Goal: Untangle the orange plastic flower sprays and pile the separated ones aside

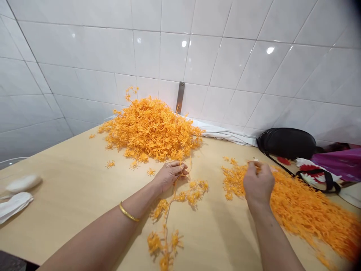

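My left hand (pixel 172 174) pinches the thin stem of an orange plastic flower sprig (pixel 168 210) near its upper end. Below the fingers the sprig trails toward me, with spiky orange blossoms along it. My right hand (pixel 258 184) is at the left part of a heap of orange plastic pieces (pixel 307 203). Its fingers are curled closed, and what they grip, if anything, is hidden. Beyond my left hand rises a large pile of spiky orange blossoms (pixel 153 128) on the pale wooden table (pixel 84 199).
Loose orange blossoms (pixel 151 172) lie in front of the pile. At the right stand a black bag (pixel 287 143), a red-and-white flowered item (pixel 316 171) and a purple bag (pixel 342 162). White cloth (pixel 225 133) runs along the tiled wall (pixel 208 64). Another white item (pixel 15 206) lies at left.
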A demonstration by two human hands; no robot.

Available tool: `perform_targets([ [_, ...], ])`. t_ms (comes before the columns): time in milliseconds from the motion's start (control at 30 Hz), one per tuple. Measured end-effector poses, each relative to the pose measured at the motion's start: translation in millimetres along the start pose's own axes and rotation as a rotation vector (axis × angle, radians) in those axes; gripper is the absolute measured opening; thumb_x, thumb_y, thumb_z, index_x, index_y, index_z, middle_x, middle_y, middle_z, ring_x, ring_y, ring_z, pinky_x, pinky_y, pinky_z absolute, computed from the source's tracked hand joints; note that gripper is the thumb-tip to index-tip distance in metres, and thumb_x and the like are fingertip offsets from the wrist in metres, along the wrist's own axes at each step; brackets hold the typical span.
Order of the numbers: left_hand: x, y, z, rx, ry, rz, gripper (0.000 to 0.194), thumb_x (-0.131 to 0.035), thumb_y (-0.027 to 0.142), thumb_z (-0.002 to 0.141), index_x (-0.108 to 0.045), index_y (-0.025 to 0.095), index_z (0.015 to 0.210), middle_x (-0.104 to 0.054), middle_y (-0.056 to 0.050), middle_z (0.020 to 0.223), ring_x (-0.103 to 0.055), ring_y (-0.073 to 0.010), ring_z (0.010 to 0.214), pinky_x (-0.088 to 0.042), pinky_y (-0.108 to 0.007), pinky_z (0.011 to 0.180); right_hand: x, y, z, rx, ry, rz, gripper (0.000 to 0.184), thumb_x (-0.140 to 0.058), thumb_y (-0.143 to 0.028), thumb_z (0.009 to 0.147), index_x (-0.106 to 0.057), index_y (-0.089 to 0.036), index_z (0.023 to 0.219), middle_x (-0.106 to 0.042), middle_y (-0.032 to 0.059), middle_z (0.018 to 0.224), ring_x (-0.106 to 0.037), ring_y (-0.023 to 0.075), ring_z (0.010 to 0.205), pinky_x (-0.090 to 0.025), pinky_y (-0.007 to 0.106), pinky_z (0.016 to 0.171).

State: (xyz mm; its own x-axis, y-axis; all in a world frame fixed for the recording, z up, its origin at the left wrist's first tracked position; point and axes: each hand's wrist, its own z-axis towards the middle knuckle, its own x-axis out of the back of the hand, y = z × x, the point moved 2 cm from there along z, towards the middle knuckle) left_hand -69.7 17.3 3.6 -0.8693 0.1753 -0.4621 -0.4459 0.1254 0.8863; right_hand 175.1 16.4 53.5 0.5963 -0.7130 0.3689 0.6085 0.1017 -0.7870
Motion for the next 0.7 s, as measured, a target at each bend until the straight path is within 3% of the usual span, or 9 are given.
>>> perform_targets([
  [133, 4.3, 9.5, 0.9, -0.196, 0.157, 0.351, 0.019, -0.062, 0.03, 0.063, -0.055, 0.014, 0.055, -0.044, 0.001, 0.057, -0.042, -0.0089, 0.057, -0.036, -0.02, 0.054, -8.2, 2.0, -10.0, 0.153, -0.082, -0.465, 0.017, -0.041, -0.03, 0.074, -0.053, -0.019, 0.068, -0.043, 0.0033, 0.054, -0.042, 0.0186, 0.056, -0.031, 0.035, 0.054],
  [233, 10.6, 20.3, 0.6, -0.423, 0.237, 0.655, 0.033, -0.062, 0.029, 0.063, -0.042, 0.015, 0.04, -0.035, 0.002, 0.051, -0.036, -0.0094, 0.058, -0.031, -0.019, 0.053, -11.9, 9.2, -13.8, 0.246, -0.033, -0.719, 0.018, -0.044, -0.029, 0.073, -0.057, -0.016, 0.072, -0.049, 0.0146, 0.079, -0.046, 0.0283, 0.075, -0.032, 0.041, 0.059],
  [300, 15.3, 22.8, 1.3, -0.452, 0.293, 0.739, 0.039, -0.058, 0.032, 0.067, -0.036, 0.016, 0.039, -0.031, 0.003, 0.048, -0.033, -0.0089, 0.054, -0.029, -0.019, 0.051, -14.5, 9.7, -16.3, 0.3, -0.025, -0.8, 0.021, -0.046, -0.028, 0.073, -0.059, -0.014, 0.082, -0.046, 0.0194, 0.095, -0.043, 0.0334, 0.085, -0.033, 0.044, 0.061],
  [367, 18.1, 20.8, 2.5, -0.349, 0.321, 0.745, 0.041, -0.053, 0.036, 0.07, -0.033, 0.017, 0.041, -0.028, 0.004, 0.044, -0.03, -0.0076, 0.046, -0.025, -0.019, 0.045, -19.0, 3.2, -21.7, 0.359, -0.056, -0.783, 0.024, -0.045, -0.027, 0.075, -0.058, -0.013, 0.091, -0.045, 0.0198, 0.102, -0.042, 0.0342, 0.089, -0.033, 0.045, 0.063],
  [467, 17.2, 16.1, 2.6, -0.118, 0.31, 0.613, 0.031, -0.049, 0.039, 0.073, -0.042, 0.017, 0.053, -0.033, 0.005, 0.039, -0.031, -0.0064, 0.036, -0.022, -0.019, 0.039, -29.5, -17.9, -39.8, 0.476, -0.198, -0.57, 0.024, -0.039, -0.025, 0.08, -0.057, -0.015, 0.093, -0.049, 0.0154, 0.097, -0.043, 0.0292, 0.09, -0.035, 0.043, 0.07],
  [600, 13.7, 16.6, 1.1, 0.106, 0.252, 0.34, 0.023, -0.045, 0.038, 0.077, -0.051, 0.015, 0.075, -0.052, 0.001, 0.048, -0.044, -0.0079, 0.036, -0.028, -0.019, 0.04, -43.0, -48.1, -79.6, 0.648, -0.616, -0.145, 0.021, -0.04, -0.027, 0.082, -0.052, -0.021, 0.098, -0.05, 0.0081, 0.098, -0.044, 0.0202, 0.091, -0.036, 0.035, 0.078],
  [700, 14.9, 19.5, 2.2, 0.154, 0.201, 0.237, 0.026, -0.045, 0.039, 0.077, -0.051, 0.014, 0.078, -0.059, -0.004, 0.057, -0.052, -0.0093, 0.043, -0.032, -0.019, 0.043, -47.2, -55.0, -99.3, 0.732, -0.861, -0.103, 0.011, -0.044, -0.026, 0.08, -0.054, -0.022, 0.084, -0.05, 0.0055, 0.095, -0.044, 0.0185, 0.089, -0.037, 0.032, 0.076],
])
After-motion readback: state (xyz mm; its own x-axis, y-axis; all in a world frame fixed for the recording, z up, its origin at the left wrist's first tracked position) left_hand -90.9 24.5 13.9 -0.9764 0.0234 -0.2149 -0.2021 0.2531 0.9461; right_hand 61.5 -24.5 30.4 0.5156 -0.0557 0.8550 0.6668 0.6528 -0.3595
